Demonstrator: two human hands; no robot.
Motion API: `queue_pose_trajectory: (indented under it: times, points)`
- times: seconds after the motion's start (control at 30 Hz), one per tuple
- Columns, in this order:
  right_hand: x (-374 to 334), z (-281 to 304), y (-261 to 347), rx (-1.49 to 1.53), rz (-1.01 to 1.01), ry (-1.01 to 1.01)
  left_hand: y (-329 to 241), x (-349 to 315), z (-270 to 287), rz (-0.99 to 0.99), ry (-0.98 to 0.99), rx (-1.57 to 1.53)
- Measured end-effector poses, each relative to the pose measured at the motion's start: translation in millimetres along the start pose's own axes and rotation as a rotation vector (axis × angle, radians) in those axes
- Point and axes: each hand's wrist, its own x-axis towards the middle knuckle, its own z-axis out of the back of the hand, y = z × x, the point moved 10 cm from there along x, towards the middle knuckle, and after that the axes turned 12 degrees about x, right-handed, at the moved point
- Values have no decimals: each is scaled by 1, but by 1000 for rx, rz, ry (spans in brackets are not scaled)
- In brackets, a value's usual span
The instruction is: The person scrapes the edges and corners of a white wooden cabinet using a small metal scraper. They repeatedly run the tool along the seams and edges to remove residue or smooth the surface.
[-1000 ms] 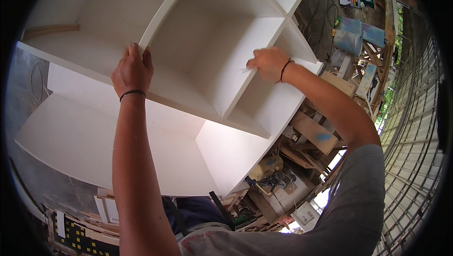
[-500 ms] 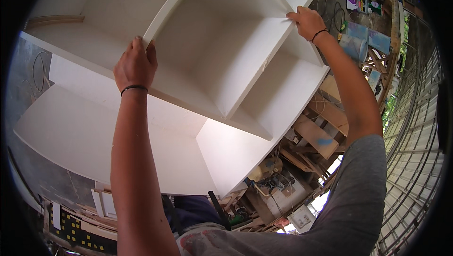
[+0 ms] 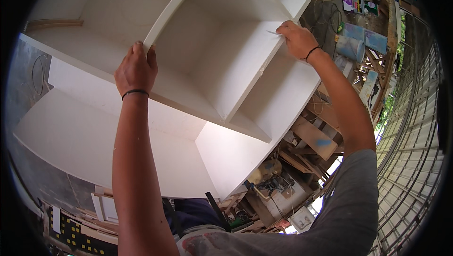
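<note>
A large white cabinet (image 3: 214,62) with open compartments and a curved divider fills the upper middle. My left hand (image 3: 136,69) is closed around the divider's edge, where it meets the front strip, with the thumb on the inner side. My right hand (image 3: 298,40) is closed at the upper right, against the edge of the slanting panel (image 3: 252,74). From its fingertips a thin, flat, pale blade (image 3: 272,33) sticks out to the left; its handle, if any, is hidden in the hand. A small rough spot (image 3: 263,71) shows partway along that panel's edge.
A lower white panel (image 3: 108,138) spreads below the cabinet. Wood offcuts (image 3: 314,135) and a machine with cables (image 3: 273,176) are on the right. A blue-stained bucket (image 3: 350,48) stands farther off, near a corrugated wall (image 3: 415,152). A wooden strip (image 3: 56,23) lies inside the left compartment.
My right hand has moved down and slightly left along the panel's edge, and the thin blade now shows beyond its fingers. My left hand keeps its hold on the divider.
</note>
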Motion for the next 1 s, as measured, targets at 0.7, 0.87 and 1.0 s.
queue_pose_trajectory:
  times: [0.7,0.87,1.0]
  points:
    - [12,28,-47,-286,-42,-95,2,0,4,28,23,56]
    - [7,22,-59,-226,-75,-166,1,1,3,34,39,60]
    - [1,17,-70,-89,-243,-201,-3,0,2,25,38,63]
